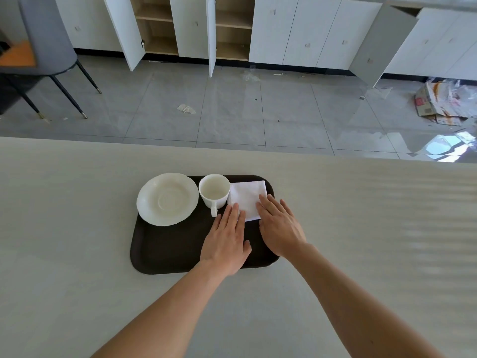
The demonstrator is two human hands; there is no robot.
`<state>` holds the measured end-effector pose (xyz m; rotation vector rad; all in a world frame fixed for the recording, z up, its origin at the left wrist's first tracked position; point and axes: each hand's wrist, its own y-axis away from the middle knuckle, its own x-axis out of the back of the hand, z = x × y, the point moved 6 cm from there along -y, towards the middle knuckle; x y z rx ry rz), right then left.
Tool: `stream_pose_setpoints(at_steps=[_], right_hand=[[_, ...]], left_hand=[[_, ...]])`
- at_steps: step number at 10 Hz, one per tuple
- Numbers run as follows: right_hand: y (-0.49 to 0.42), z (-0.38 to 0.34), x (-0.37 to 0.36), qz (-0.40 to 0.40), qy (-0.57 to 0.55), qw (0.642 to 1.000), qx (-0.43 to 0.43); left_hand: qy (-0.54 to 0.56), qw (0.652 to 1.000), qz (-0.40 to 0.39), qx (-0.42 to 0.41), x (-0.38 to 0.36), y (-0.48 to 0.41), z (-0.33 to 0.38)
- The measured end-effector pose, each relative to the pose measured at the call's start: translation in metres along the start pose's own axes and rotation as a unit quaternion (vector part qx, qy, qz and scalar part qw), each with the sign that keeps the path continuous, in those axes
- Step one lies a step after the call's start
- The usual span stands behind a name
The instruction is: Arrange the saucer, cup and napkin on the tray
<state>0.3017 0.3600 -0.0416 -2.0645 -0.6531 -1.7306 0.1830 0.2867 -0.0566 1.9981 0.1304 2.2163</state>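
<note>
A dark brown tray [170, 249] lies on the pale table. A white saucer [167, 199] rests on its far left corner, overhanging the rim. An empty white cup [214, 189] stands upright beside it, handle pointing toward me. A folded white napkin [247, 197] lies flat on the tray's far right. My left hand [227, 241] lies flat, palm down, fingertips touching the napkin's near left edge. My right hand [280, 226] is also flat, fingers resting on the napkin's near right corner. Neither hand grips anything.
The table [77, 228] ends at a far edge just beyond the tray. Past it is a grey tiled floor, white cabinets with open doors, a chair [49, 47] at left and crushed cardboard [444, 102] at right.
</note>
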Motion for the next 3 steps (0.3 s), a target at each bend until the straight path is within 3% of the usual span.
stream_pose_setpoints(at_steps=[3], right_hand=[[0.014,-0.022,0.030,0.056,-0.044,0.997,0.001]], left_hand=[[0.028,0.998,0.047,-0.038,0.033,0.035,0.000]])
